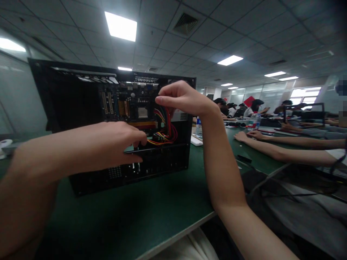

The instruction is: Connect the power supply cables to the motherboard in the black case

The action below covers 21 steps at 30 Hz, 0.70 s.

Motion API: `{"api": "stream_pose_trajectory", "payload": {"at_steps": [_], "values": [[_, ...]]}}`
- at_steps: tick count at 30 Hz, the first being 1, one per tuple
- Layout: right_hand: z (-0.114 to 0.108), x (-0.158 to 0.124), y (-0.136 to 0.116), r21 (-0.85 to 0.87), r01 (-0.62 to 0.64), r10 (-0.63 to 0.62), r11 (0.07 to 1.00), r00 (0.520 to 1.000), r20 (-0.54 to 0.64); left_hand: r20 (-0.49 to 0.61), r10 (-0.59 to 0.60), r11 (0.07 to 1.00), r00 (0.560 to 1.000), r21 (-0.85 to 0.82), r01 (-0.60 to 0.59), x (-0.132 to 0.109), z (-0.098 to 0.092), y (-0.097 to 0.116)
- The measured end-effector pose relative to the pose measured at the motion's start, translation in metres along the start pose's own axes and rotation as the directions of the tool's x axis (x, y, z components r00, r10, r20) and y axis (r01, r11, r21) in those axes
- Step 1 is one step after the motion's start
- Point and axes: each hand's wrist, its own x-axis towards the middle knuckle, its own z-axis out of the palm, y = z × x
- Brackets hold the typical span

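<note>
An open black computer case (67,97) stands on its side on the green table (141,216), showing a motherboard (130,104) and a bundle of red, yellow and black wires (165,131). My left hand (114,144) reaches into the lower part of the case, its fingers pinched around a thin black bar or drive edge beside the wires. My right hand (181,97) is raised above the wire bundle, fingers pressed together at the top of the wires; what they hold is hidden.
To the right, another person's forearms (279,148) rest on the table. More people sit farther back. A water bottle (198,127) and a white keyboard-like object (196,141) lie behind the case. Dark cables and a grey panel (292,195) lie at right.
</note>
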Motion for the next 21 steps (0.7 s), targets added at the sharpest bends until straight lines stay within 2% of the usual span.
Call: {"api": "stream_pose_trajectory", "payload": {"at_steps": [3, 6, 11, 13, 16, 19, 21], "values": [[0.000, 0.000, -0.001, 0.008, -0.005, 0.005, 1.000, 0.998, -0.070, 0.010, -0.039, 0.999, 0.999, 0.035, 0.038, 0.021, 0.001, -0.004], [0.000, 0.000, 0.001, -0.006, -0.003, 0.003, 1.000, 0.996, -0.090, -0.049, -0.053, 0.998, 0.997, 0.039, 0.055, 0.034, 0.000, -0.009], [0.002, 0.002, 0.002, -0.030, -0.020, 0.017, 0.999, 0.994, -0.105, -0.104, 0.039, 0.999, 0.994, -0.013, -0.041, 0.045, -0.003, -0.026], [0.005, 0.005, 0.002, -0.030, -0.034, 0.030, 0.999, 0.993, -0.114, -0.135, 0.068, 0.998, 0.989, 0.017, -0.067, 0.045, -0.002, -0.034], [0.009, 0.009, 0.003, -0.024, -0.017, 0.016, 1.000, 0.999, -0.037, -0.223, 0.086, 0.993, 0.971, 0.102, -0.065, 0.044, 0.001, -0.039], [0.013, 0.012, 0.004, -0.007, 0.075, -0.073, 0.997, 0.991, 0.113, -0.339, 0.108, 0.986, 0.935, 0.158, -0.056, 0.044, 0.002, -0.037], [0.014, 0.014, 0.005, -0.014, 0.127, -0.123, 0.992, 0.979, 0.164, -0.392, 0.129, 0.976, 0.911, 0.210, -0.048, 0.043, 0.000, -0.034]]}}
